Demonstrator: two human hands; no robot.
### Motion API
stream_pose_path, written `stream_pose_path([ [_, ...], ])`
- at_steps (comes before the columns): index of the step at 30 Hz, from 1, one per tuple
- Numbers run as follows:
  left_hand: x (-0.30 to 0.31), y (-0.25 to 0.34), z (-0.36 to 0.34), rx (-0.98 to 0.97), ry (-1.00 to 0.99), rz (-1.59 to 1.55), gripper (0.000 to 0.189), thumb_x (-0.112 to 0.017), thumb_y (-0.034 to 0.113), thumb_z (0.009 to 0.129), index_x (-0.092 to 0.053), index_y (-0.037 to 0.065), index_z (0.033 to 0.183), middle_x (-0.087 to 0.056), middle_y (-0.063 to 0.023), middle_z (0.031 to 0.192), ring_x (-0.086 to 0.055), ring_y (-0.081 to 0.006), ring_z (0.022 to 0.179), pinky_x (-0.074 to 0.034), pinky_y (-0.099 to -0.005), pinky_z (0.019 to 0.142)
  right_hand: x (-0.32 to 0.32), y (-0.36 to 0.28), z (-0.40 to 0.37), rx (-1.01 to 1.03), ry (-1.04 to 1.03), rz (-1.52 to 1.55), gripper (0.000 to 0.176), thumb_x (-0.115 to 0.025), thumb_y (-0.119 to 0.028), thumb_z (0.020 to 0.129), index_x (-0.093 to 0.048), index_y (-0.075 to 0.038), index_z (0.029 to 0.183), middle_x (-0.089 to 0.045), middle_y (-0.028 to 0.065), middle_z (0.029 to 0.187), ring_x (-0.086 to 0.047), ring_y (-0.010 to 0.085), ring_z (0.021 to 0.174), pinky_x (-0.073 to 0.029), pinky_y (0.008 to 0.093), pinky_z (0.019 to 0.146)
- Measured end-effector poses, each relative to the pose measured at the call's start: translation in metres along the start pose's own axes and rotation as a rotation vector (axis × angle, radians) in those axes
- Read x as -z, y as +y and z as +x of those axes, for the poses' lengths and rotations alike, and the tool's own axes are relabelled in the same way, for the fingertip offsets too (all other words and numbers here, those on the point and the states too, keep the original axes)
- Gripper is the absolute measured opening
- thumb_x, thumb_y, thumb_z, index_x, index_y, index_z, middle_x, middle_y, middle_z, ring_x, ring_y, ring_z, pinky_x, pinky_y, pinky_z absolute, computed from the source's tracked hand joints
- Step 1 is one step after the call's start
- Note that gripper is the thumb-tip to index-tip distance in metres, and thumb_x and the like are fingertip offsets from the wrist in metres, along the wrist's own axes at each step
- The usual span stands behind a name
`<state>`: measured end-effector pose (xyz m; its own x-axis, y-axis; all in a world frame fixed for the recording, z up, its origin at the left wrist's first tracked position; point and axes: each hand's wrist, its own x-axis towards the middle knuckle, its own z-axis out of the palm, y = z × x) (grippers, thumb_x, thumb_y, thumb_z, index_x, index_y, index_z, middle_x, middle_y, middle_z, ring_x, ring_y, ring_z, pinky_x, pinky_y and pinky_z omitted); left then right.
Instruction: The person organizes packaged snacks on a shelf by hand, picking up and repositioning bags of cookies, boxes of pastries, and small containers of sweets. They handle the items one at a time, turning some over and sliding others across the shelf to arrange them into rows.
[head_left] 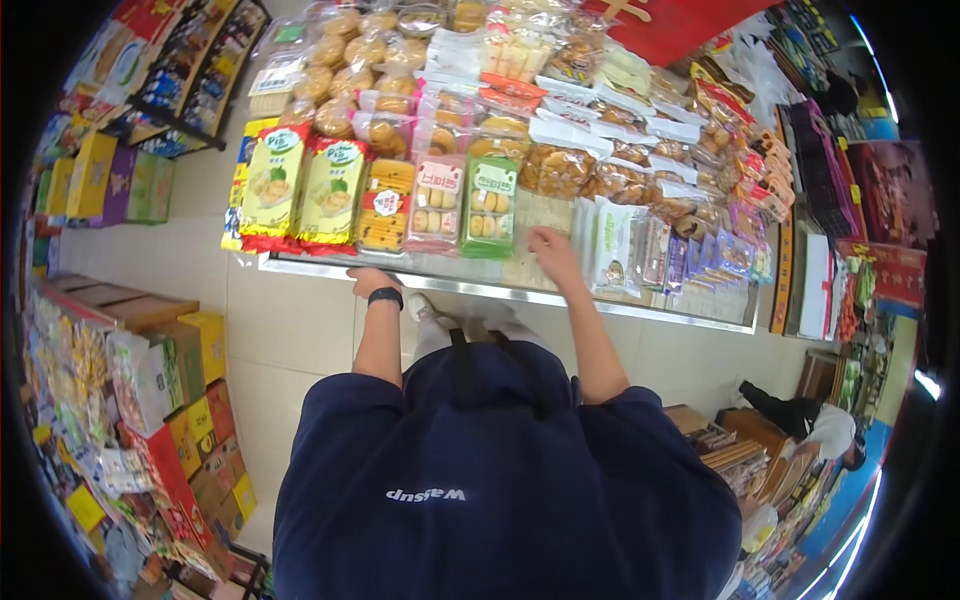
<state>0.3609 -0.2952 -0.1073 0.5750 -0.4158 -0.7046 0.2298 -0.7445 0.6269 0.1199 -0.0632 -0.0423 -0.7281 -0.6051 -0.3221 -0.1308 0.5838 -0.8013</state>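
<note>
My left hand (373, 282), below a dark wristband (384, 295), is at the metal front edge (470, 287) of the display table, its fingers curled on the rim. Above it stand yellow-and-red snack bags (331, 190) and a pack of long yellow biscuits (384, 205). My right hand (555, 254) hovers over a bare strip of the table, its fingers loosely bent and apart, with nothing visible in them. To its left is a green pack of round pastries (490, 207), beside a pink pack (435, 205). To its right stands a white-and-green bag (615, 245).
Bagged round buns (350, 80) and clear bags of brown pastries (560, 168) fill the table behind. Stacked cartons (200, 430) and shelves line the left. Another person (830, 435) is low down at the right, near wooden crates (745, 455).
</note>
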Motion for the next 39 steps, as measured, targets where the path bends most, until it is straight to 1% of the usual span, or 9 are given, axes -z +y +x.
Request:
stream_pose_path([
  [5, -0.004, 0.021, -0.035, 0.126, 0.171, 0.192, 0.077, -0.037, 0.058, 0.100, -0.048, -0.009, 0.135, -0.057, -0.0316, 0.135, -0.061, -0.0442, 0.119, -0.049, -0.0537, 0.102, -0.033, -0.018, 0.010, -0.096, -0.116, 0.013, 0.044, -0.063, -0.039, 0.096, -0.069, 0.002, 0.110, -0.072, 0.0182, 0.099, -0.067, 0.0315, 0.090, -0.051, 0.0394, 0.083],
  [8, -0.010, 0.014, -0.015, 0.106, 0.243, 0.201, 0.079, -0.037, 0.063, 0.098, -0.050, -0.007, 0.133, -0.060, -0.0306, 0.132, -0.061, -0.0444, 0.120, -0.049, -0.0563, 0.101, -0.037, -0.033, 0.015, -0.157, -0.145, 0.034, 0.044, -0.066, -0.040, 0.096, -0.067, 0.002, 0.106, -0.063, 0.0068, 0.084, -0.057, 0.0154, 0.073, -0.048, 0.0335, 0.068],
  [11, -0.021, 0.008, -0.004, 0.096, 0.326, 0.229, 0.080, -0.038, 0.065, 0.097, -0.054, -0.006, 0.131, -0.062, -0.0304, 0.129, -0.061, -0.0450, 0.118, -0.049, -0.0562, 0.099, -0.042, -0.040, 0.020, -0.128, -0.068, 0.104, 0.054, -0.070, -0.042, 0.089, -0.067, 0.010, 0.102, -0.068, 0.0184, 0.086, -0.065, 0.0248, 0.080, -0.050, 0.0382, 0.072],
  [17, -0.028, -0.001, 0.015, 0.042, 0.371, 0.209, 0.079, -0.044, 0.066, 0.094, -0.061, -0.005, 0.125, -0.067, -0.0243, 0.124, -0.064, -0.0414, 0.114, -0.052, -0.0535, 0.096, -0.033, -0.045, 0.032, -0.401, -0.210, 0.452, 0.045, -0.074, -0.036, 0.084, -0.069, 0.004, 0.104, -0.066, 0.0083, 0.085, -0.062, 0.0155, 0.079, -0.049, 0.0335, 0.065],
  [23, -0.026, 0.007, -0.003, 0.166, 0.286, 0.038, 0.078, -0.044, 0.064, 0.095, -0.057, -0.004, 0.134, -0.058, -0.0162, 0.142, -0.061, -0.0371, 0.122, -0.053, -0.0518, 0.100, -0.011, -0.032, 0.020, -0.366, -0.102, 0.634, 0.035, -0.070, -0.031, 0.091, -0.066, -0.007, 0.116, -0.064, 0.0011, 0.097, -0.060, 0.0104, 0.084, -0.046, 0.0276, 0.066],
  [26, -0.034, 0.002, 0.008, 0.159, 0.393, 0.028, 0.072, -0.045, 0.067, 0.093, -0.068, 0.006, 0.124, -0.069, -0.0131, 0.126, -0.064, -0.0374, 0.115, -0.053, -0.0525, 0.095, 0.010, 0.004, 0.003, -0.339, -0.032, 0.831, 0.031, -0.068, -0.031, 0.096, -0.065, -0.009, 0.118, -0.064, -0.0005, 0.102, -0.059, 0.0097, 0.088, -0.047, 0.0293, 0.071],
  [29, -0.037, 0.000, 0.018, 0.174, 0.415, 0.039, 0.072, -0.045, 0.068, 0.092, -0.069, 0.008, 0.124, -0.069, -0.0111, 0.127, -0.063, -0.0361, 0.117, -0.053, -0.0520, 0.095, 0.032, 0.011, -0.028, -0.391, 0.142, 0.927, 0.030, -0.065, -0.032, 0.099, -0.065, -0.010, 0.120, -0.065, -0.0021, 0.102, -0.058, 0.0089, 0.090, -0.047, 0.0300, 0.074],
  [32, -0.039, -0.004, 0.023, 0.140, 0.475, 0.068, 0.073, -0.045, 0.067, 0.093, -0.070, 0.005, 0.121, -0.070, -0.0126, 0.124, -0.065, -0.0355, 0.115, -0.053, -0.0514, 0.095, 0.028, 0.040, -0.042, -0.465, 0.295, 0.951, 0.033, -0.064, -0.031, 0.101, -0.065, -0.009, 0.125, -0.065, -0.0033, 0.101, -0.058, 0.0083, 0.087, -0.047, 0.0285, 0.075],
  [39, -0.029, -0.003, 0.018, 0.116, 0.292, 0.049, 0.080, -0.046, 0.066, 0.095, -0.056, -0.002, 0.136, -0.060, -0.0190, 0.140, -0.060, -0.0359, 0.124, -0.050, -0.0536, 0.103, -0.022, 0.099, -0.017, -0.379, 0.433, 0.732, 0.039, -0.060, -0.026, 0.103, -0.060, -0.006, 0.136, -0.066, 0.0015, 0.111, -0.059, 0.0108, 0.091, -0.049, 0.0305, 0.076],
])
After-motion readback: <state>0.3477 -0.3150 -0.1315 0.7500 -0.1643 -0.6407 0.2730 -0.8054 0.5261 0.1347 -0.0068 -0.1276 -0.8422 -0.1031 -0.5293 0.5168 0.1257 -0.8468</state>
